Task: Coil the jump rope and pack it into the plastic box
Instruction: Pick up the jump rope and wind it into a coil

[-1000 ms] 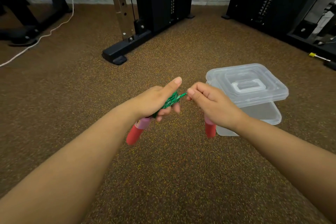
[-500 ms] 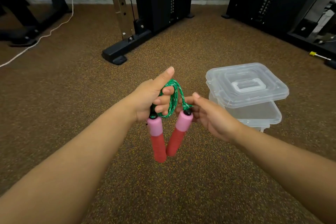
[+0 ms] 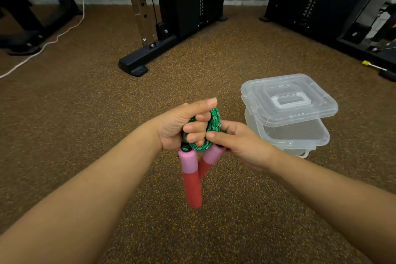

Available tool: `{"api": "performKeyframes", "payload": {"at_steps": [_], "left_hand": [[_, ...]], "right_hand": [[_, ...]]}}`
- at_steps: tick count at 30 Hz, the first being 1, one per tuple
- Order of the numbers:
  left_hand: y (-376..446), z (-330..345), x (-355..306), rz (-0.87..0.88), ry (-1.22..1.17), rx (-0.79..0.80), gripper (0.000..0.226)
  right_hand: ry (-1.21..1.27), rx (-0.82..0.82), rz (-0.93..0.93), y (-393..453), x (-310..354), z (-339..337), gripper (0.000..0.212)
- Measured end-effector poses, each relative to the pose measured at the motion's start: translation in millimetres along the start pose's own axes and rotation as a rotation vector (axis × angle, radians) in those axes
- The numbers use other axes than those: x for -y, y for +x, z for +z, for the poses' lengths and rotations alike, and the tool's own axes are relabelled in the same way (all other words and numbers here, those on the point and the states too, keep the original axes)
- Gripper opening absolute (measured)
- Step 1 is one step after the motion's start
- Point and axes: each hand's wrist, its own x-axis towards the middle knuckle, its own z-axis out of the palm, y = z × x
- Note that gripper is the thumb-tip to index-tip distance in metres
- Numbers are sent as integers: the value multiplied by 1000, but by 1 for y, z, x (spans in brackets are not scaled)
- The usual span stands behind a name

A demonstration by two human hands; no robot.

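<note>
The jump rope's green cord (image 3: 215, 123) is wound into a small coil, and its two pink-and-red handles (image 3: 191, 176) hang down below it. My left hand (image 3: 182, 124) grips the coil, fingers curled through the loops and thumb raised. My right hand (image 3: 237, 143) holds the coil's right side, thumb pressed on the cord near the second handle's top. The clear plastic box (image 3: 300, 137) sits on the floor just right of my hands, with its lid (image 3: 287, 100) lying askew across the top, leaving the near part uncovered.
Brown speckled rubber floor (image 3: 85, 124) all around. A black cable machine base (image 3: 137, 64) stands ahead at centre, more black gym equipment (image 3: 321, 6) at the back right and far left. A white cable (image 3: 53, 40) trails over the floor at left.
The handles swung down from beside my hands and now hang together below the coil. My right hand moved in against the coil, and my left hand's grip on the loops tightened.
</note>
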Motion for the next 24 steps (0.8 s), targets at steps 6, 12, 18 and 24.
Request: {"api": "performKeyframes", "payload": {"at_steps": [6, 12, 18, 24], "left_hand": [[-1, -6, 6, 0, 2, 112, 26], [0, -4, 1, 10, 37, 59, 10], [-4, -3, -3, -10, 116, 117, 21], [-2, 3, -3, -17, 220, 42, 18]], "right_hand": [[-144, -79, 22, -1, -7, -2, 16], [-316, -114, 17, 5, 0, -6, 15], [-390, -94, 11, -2, 5, -17, 16], [-475, -142, 0, -3, 1, -20, 27]]}}
